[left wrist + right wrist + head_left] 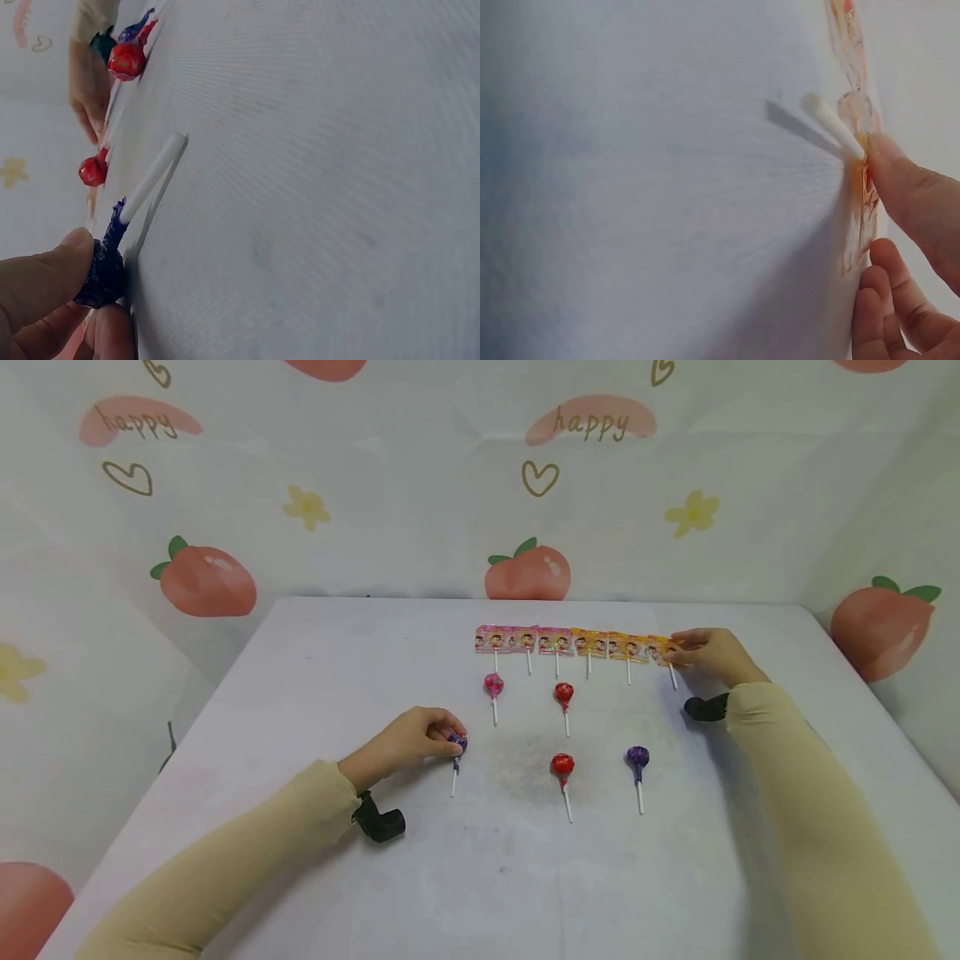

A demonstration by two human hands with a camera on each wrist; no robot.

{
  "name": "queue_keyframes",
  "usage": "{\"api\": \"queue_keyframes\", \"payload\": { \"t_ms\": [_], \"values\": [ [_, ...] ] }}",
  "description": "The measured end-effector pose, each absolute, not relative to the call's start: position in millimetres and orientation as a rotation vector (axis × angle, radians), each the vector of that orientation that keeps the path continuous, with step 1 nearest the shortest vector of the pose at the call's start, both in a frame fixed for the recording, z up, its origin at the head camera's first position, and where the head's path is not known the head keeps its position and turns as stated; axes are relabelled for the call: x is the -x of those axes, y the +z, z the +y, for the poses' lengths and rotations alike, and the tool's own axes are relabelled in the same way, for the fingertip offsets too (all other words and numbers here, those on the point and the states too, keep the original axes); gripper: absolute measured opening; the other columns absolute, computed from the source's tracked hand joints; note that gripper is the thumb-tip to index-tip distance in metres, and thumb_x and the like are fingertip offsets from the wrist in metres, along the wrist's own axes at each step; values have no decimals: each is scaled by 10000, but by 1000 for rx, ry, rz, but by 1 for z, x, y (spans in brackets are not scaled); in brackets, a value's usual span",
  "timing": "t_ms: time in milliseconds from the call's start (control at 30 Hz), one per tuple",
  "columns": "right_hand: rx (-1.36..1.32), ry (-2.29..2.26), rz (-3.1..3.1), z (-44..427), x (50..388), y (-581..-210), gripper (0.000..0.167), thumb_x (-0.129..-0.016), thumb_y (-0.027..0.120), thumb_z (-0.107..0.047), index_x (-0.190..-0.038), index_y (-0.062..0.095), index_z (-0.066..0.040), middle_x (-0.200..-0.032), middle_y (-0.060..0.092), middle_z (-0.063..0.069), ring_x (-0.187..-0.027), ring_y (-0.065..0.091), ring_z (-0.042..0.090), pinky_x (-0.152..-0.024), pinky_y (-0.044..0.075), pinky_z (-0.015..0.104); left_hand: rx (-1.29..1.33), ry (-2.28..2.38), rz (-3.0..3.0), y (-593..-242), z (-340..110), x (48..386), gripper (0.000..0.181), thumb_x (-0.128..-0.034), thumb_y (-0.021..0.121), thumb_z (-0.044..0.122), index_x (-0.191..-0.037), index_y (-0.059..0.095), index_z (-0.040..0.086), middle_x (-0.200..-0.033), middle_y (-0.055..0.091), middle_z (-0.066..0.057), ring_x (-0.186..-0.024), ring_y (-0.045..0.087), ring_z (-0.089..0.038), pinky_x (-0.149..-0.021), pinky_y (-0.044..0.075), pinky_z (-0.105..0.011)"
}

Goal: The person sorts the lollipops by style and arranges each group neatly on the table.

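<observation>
My left hand [408, 740] pinches the dark purple-blue wrapped head of a lollipop [105, 276] between thumb and fingers. Its white stick points toward the front of the table. At the right end of a back row, my right hand [714, 656] pinches the edge of a flat orange-wrapped lollipop [867, 191], its white stick slanting out from the wrapper. Beside it, the row runs left through orange-wrapped lollipops [627, 648] to pink-wrapped ones [556, 642].
Between the hands lie a pink round lollipop [493, 684], a red lollipop [564, 692], a nearer red lollipop [562, 765] and a purple lollipop [637, 757]. The white table [480, 893] meets a printed backdrop [420, 485] at its far edge.
</observation>
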State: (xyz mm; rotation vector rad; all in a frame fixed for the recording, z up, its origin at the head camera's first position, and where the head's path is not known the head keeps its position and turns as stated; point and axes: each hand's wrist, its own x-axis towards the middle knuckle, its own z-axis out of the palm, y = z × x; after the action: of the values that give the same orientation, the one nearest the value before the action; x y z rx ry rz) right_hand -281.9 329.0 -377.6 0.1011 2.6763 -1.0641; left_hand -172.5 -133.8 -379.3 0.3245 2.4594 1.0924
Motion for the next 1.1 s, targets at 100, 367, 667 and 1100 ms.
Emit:
{"api": "queue_keyframes", "payload": {
  "t_ms": [100, 367, 667, 1100],
  "values": [
    [-94, -1098, 2696, 330, 280, -373, 656, -931, 644, -325, -1434, 403, 20, -1433, 369, 322, -1312, 343, 463, -1053, 300, 571, -325, 1093, 2458, -378, -133, 172, 223, -838, 762, 166, -1037, 696, 91, -900, 616, -24, -796, 544, -132, -727, 444, -254],
    [-18, -1301, 2753, 321, 266, -346, 692, -933, 620, -410, -1458, 386, -25, -1447, 384, 279, -1338, 358, 406, -1075, 295, 596, -315, 1094, 2460, -377, -132, 171, 227, -841, 759, 160, -1044, 693, 82, -905, 613, -27, -802, 544, -129, -729, 444, -249],
    [162, -1408, 2795, 282, 217, -315, 573, -939, 599, -425, -1420, 474, -138, -1237, 557, -54, -990, 506, -84, -904, 431, 239, -290, 1086, 2468, -376, -131, 170, 227, -841, 758, 156, -1046, 693, 82, -893, 599, -27, -796, 531, -133, -718, 432, -245],
    [515, -1359, 2592, 250, 148, -338, 610, -952, 622, -179, -1495, 352, -117, -1448, 455, 174, -1296, 458, 354, -900, 485, 169, -299, 1101, 2460, -377, -132, 170, 212, -838, 760, 150, -1030, 694, 86, -890, 589, -26, -802, 529, -137, -723, 429, -255]
  ]
}}
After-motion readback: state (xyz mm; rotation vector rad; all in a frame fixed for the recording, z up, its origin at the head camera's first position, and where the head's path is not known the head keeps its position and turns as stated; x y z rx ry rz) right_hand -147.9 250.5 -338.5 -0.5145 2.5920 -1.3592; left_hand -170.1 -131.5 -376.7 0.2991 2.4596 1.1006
